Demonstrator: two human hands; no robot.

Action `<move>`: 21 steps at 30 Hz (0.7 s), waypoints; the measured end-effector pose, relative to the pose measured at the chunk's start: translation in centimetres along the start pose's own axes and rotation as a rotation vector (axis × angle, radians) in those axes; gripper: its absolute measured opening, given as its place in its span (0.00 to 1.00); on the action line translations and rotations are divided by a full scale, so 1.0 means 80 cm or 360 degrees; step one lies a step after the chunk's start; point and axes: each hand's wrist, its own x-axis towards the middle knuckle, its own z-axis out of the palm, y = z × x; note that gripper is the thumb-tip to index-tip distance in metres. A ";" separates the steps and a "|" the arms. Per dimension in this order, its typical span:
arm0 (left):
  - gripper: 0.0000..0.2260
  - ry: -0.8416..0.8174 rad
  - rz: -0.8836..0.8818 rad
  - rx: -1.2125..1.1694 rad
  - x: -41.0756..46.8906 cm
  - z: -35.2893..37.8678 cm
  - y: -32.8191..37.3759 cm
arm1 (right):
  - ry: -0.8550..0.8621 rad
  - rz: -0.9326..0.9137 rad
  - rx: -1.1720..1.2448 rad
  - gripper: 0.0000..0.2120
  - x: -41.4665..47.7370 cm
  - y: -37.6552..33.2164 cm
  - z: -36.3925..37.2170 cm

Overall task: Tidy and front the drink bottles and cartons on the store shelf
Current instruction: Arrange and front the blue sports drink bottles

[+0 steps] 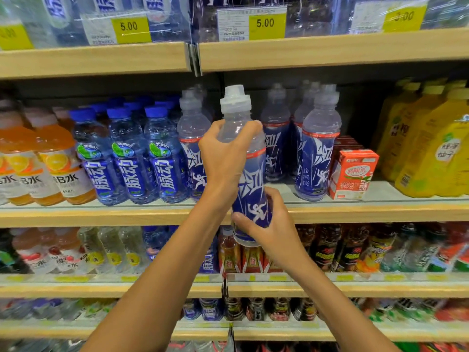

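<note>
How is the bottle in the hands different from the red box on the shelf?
The bottle is tall, round and see-through with a blue label; the red carton is short, boxy and opaque. The bottle is tilted, gripped by the left hand and right hand; the carton stands on the shelf, untouched. Both are drinks.

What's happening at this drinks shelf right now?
A person is holding a blue-labelled bottle with both hands in front of the middle shelf. The left hand grips its clear upper part, and the right hand grips near its base. The bottle is off the shelf, tilted slightly, before a front-row gap left of a matching bottle.
</note>
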 end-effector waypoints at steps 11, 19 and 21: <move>0.20 -0.0905 -0.0512 -0.0492 0.023 -0.025 -0.002 | -0.0397 0.0075 0.0191 0.27 0.009 -0.013 -0.015; 0.25 -0.1132 -0.0493 -0.0316 0.030 -0.041 -0.031 | 0.0005 -0.0042 0.0027 0.24 0.014 0.012 -0.007; 0.16 -0.0980 -0.0491 -0.0175 0.031 -0.053 -0.048 | 0.0046 -0.0091 -0.0020 0.25 0.025 0.015 -0.019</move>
